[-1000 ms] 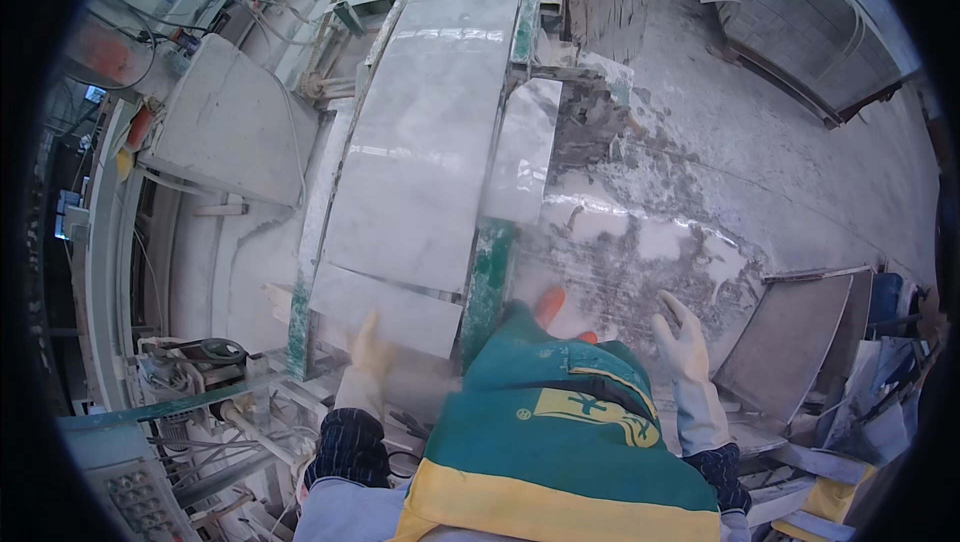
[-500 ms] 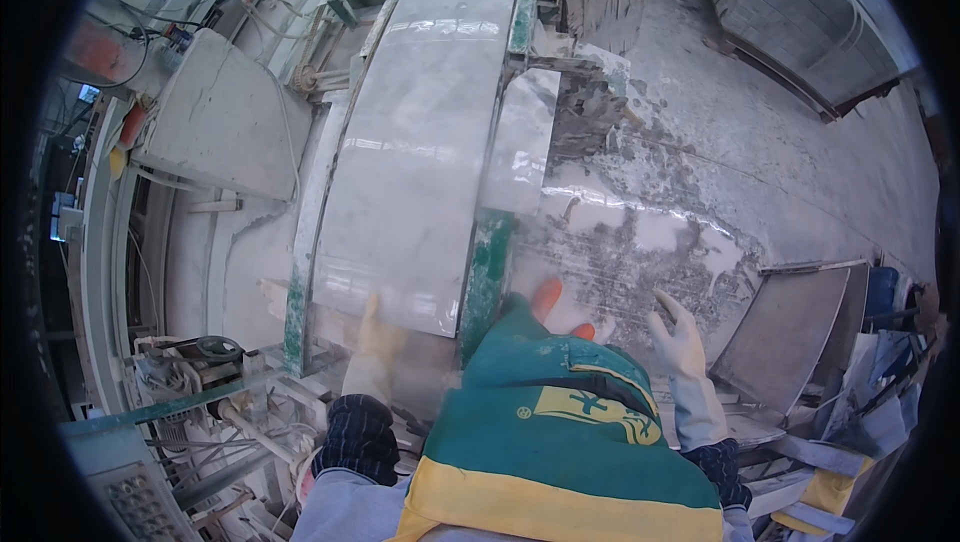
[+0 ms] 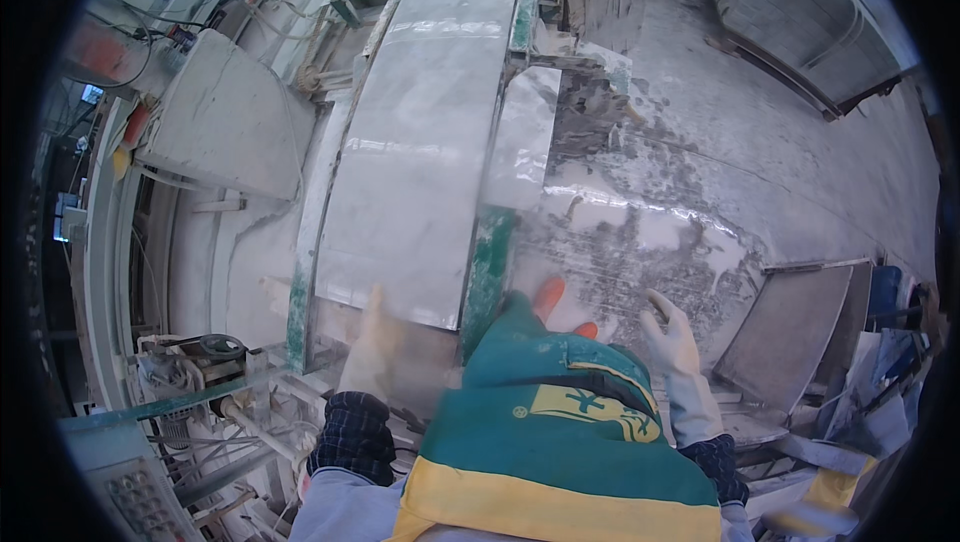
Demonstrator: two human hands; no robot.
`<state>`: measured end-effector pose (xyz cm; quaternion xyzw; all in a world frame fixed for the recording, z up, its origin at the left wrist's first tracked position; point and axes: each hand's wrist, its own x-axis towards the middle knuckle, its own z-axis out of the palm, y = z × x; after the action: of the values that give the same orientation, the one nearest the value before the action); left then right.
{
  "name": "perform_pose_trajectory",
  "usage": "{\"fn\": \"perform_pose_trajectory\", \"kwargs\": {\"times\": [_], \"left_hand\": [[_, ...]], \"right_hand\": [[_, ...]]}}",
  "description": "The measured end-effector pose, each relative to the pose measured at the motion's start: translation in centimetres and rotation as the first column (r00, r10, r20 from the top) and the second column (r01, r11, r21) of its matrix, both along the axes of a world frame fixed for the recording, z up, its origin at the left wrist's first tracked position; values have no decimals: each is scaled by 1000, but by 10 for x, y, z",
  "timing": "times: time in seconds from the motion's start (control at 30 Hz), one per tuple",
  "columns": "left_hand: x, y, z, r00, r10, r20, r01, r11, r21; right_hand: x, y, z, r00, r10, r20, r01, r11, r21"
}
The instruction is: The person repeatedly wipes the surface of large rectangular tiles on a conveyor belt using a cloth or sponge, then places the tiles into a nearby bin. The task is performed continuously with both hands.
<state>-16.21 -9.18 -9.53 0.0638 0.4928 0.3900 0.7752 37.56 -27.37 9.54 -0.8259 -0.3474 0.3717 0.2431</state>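
My left hand (image 3: 371,344), in a cream work glove, is over the near end of a glossy grey-white slab or sheet (image 3: 405,212). One digit points up at the slab's near edge; the others are smeared, and contact cannot be made out. Nothing shows in its grasp. My right hand (image 3: 670,334), gloved alike, hangs over the wet, mottled floor (image 3: 620,272). Its fingers are bent and apart, with nothing between them. The pale surface lies on a long frame with green side rails (image 3: 488,267). My green and yellow apron (image 3: 560,442) fills the bottom middle.
Machinery with a dark wheel (image 3: 220,346) stands at the lower left. A large pale guard (image 3: 225,122) is farther left. Leaning panels (image 3: 785,337) and scattered pieces stand at the right. A rack (image 3: 805,22) is at the far right. Orange boot tips (image 3: 548,296) show below.
My right hand has shifted slightly left, its fingers closer together. My left hand stays nearly in place by the slab's near edge.
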Motion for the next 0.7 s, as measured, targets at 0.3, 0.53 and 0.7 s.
{"fn": "perform_pose_trajectory", "kwargs": {"times": [0.3,0.53,0.7], "left_hand": [[39,12,106,109,-340,-934,758,636,-143],[73,24,152,-209,-223,-952,604,736,-305],[115,50,141,-266,445,-855,896,442,-48]], "right_hand": [[-1,1,-6,990,4,-141,3,999,49],[9,-23,-16,989,-63,-137,76,993,95],[13,-38,-33,987,-111,-119,111,994,0]]}}
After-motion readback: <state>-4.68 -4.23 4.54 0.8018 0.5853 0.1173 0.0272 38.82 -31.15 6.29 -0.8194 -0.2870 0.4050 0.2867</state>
